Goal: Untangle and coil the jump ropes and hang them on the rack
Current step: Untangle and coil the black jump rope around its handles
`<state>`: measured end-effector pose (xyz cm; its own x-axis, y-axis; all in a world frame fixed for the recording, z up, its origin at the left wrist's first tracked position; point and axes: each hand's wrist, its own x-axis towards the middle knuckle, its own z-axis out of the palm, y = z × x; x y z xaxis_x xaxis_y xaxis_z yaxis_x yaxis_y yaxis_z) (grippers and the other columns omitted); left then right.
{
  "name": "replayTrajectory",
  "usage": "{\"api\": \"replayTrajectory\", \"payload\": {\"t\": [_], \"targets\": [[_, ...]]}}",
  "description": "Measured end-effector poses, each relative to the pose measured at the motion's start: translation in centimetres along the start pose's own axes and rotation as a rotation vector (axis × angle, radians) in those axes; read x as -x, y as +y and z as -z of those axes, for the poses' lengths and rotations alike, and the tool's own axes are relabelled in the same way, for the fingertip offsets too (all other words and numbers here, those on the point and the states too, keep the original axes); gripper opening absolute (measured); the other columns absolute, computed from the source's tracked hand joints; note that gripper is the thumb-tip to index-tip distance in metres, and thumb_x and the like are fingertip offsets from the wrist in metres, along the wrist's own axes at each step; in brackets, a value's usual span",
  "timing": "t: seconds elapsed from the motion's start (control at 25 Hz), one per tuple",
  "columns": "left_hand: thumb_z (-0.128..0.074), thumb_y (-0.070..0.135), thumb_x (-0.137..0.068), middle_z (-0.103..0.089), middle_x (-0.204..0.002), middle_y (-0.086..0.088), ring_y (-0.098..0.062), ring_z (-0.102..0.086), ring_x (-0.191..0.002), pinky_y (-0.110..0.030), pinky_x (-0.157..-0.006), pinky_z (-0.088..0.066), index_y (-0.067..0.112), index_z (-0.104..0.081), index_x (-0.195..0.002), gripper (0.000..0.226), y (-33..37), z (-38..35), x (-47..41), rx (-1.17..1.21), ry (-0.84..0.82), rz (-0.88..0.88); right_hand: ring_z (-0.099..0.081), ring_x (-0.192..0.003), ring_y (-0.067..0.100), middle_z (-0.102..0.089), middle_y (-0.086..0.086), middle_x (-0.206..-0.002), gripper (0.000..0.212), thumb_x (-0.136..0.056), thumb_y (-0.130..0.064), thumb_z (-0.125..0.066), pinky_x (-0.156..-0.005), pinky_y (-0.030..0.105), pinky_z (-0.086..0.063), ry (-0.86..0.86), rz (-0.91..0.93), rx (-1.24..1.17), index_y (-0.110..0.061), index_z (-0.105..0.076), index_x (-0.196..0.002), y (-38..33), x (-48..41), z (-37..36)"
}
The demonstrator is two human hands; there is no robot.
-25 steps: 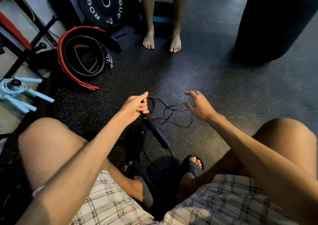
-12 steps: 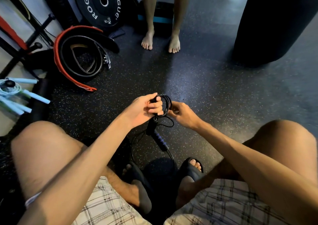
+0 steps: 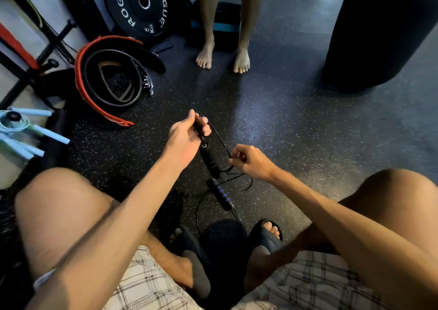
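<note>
Punching bag (image 3: 379,32) fills 1-2 o'clock. Rogue weight plate (image 3: 139,4) leans at 11. Lifting belts (image 3: 113,77) are coiled on the speckled floor (image 3: 296,120) at 10. A bystander's bare feet (image 3: 206,56) are at 12.

Pale blue jump ropes (image 3: 28,129) sit bundled at 9, beside a black tube frame (image 3: 47,49), possibly the rack. Cannot tell if they hang from it or just lie there.

Black jump rope (image 3: 209,158) is dead centre, held in the air above the sandals. One handle dangles under the left hand. The second handle (image 3: 220,193) is lower, toward 6, with slack cord (image 3: 246,184) looping around it.

Progress, my read: blue ropes look coiled, the black one is mid-coil. A few turns are gathered, loose cord is left to wind, and hanging is not done.

Left hand (image 3: 187,136) is raised, thumb up, fingers curled tight round the gathered turns at the handle top. Right hand (image 3: 251,163) is lower, toward 4, pinching a single strand narrowly between thumb and fingertips. The cord runs taut between the hands.
</note>
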<state>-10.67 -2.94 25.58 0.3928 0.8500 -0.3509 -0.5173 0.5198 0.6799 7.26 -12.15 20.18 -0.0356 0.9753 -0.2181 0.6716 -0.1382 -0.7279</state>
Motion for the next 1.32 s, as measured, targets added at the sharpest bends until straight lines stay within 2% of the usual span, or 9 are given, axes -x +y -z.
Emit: {"api": "replayTrajectory", "payload": {"t": [0.2,0.28,0.4,0.52,0.72,0.88,1.04,1.12,1.32], "targets": [[-0.042,0.019,-0.104,-0.072,-0.07,-0.006,-0.018,-0.069,-0.064,-0.029,-0.065,-0.049,0.01,-0.053,-0.086,0.023,0.3,-0.3,-0.4,-0.127,0.113,-0.072,-0.046,-0.059,0.006,-0.055,-0.01,-0.069,0.015,-0.099,-0.022,-0.055,-0.059,0.026,-0.039,-0.021,0.013,0.039,-0.018,-0.058,-0.085,-0.3,-0.2,0.4],[-0.041,0.019,-0.104,-0.072,-0.072,-0.007,-0.021,-0.071,-0.068,-0.029,-0.066,-0.05,0.01,-0.052,-0.086,0.023,0.3,-0.3,-0.5,-0.188,0.096,-0.118,-0.046,-0.056,0.001,-0.056,-0.011,-0.068,0.02,-0.101,-0.019,-0.051,-0.058,0.021,-0.037,0.013,-0.039,-0.098,-0.011,-0.063,-0.088,-0.5,-0.1,0.4],[-0.036,0.02,-0.106,-0.074,-0.085,-0.016,-0.03,-0.073,-0.081,-0.031,-0.073,-0.055,0.011,-0.048,-0.088,0.023,0.1,-0.6,-0.5,-0.271,0.023,-0.201,-0.059,-0.064,0.0,-0.067,0.001,-0.077,0.022,-0.103,-0.014,-0.049,-0.065,0.015,-0.045,-0.035,-0.061,-0.341,-0.005,-0.065,-0.09,-1.1,0.1,0.6],[-0.034,0.019,-0.107,-0.072,-0.097,-0.027,-0.038,-0.072,-0.089,-0.032,-0.074,-0.056,0.01,-0.042,-0.088,0.022,-1.5,-1.1,-0.6,-0.45,-0.096,-0.279,-0.059,-0.075,0.019,-0.064,0.012,-0.081,0.024,-0.103,-0.01,-0.047,-0.074,0.028,-0.047,-0.178,-0.038,-0.452,-0.009,-0.063,-0.085,-1.4,0.2,0.3],[-0.041,0.015,-0.104,-0.074,-0.086,-0.02,-0.025,-0.074,-0.078,-0.033,-0.075,-0.059,-0.001,-0.041,-0.095,0.019,-3.4,-0.4,-1.2,-0.885,-0.224,-0.363,-0.05,-0.071,0.017,-0.06,0.004,-0.077,0.023,-0.102,-0.007,-0.042,-0.067,0.024,-0.041,-0.324,-0.024,-0.622,-0.002,-0.062,-0.091,-2.5,0.5,0.9],[-0.05,0.018,-0.101,-0.071,-0.071,-0.005,0.006,-0.063,-0.06,-0.014,-0.059,-0.044,0.0,-0.045,-0.09,0.021,-3.8,0.0,-0.7,-1.262,-0.21,-0.44,-0.04,-0.06,0.011,-0.053,-0.006,-0.061,0.034,-0.103,-0.018,-0.041,-0.059,0.024,-0.031,-0.244,-0.034,-0.708,-0.001,-0.069,-0.094,-2.3,0.4,2.1],[-0.051,0.023,-0.1,-0.058,-0.063,-0.004,-0.014,-0.056,-0.055,-0.035,-0.052,-0.041,0.011,-0.048,-0.084,0.021,-3.8,1.0,-1.8,-1.38,-0.172,-0.383,-0.03,-0.058,0.015,-0.043,0.002,-0.058,0.034,-0.099,-0.007,-0.038,-0.059,0.03,-0.029,-0.092,-0.115,-0.95,0.005,-0.069,-0.097,-1.9,-0.2,2.6],[-0.051,0.027,-0.1,-0.059,-0.065,-0.006,-0.015,-0.05,-0.059,-0.032,-0.057,-0.038,0.015,-0.053,-0.077,0.026,-3.6,1.8,-2.6,-1.402,-0.161,-0.266,-0.03,-0.055,0.015,-0.04,0.003,-0.059,0.03,-0.093,0.0,-0.037,-0.056,0.029,-0.031,0.026,-0.162,-1.056,0.002,-0.067,-0.096,-1.4,-0.6,3.2],[-0.053,0.041,-0.096,-0.061,-0.067,-0.001,-0.011,-0.05,-0.064,-0.027,-0.066,-0.039,0.011,-0.061,-0.067,0.043,-2.9,2.5,-2.3,-1.263,-0.27,0.021,-0.042,-0.06,0.009,-0.049,-0.001,-0.072,0.011,-0.095,-0.005,-0.057,-0.055,0.025,-0.038,0.247,-0.179,-0.803,-0.013,-0.063,-0.091,0.5,-0.9,3.8]]}}
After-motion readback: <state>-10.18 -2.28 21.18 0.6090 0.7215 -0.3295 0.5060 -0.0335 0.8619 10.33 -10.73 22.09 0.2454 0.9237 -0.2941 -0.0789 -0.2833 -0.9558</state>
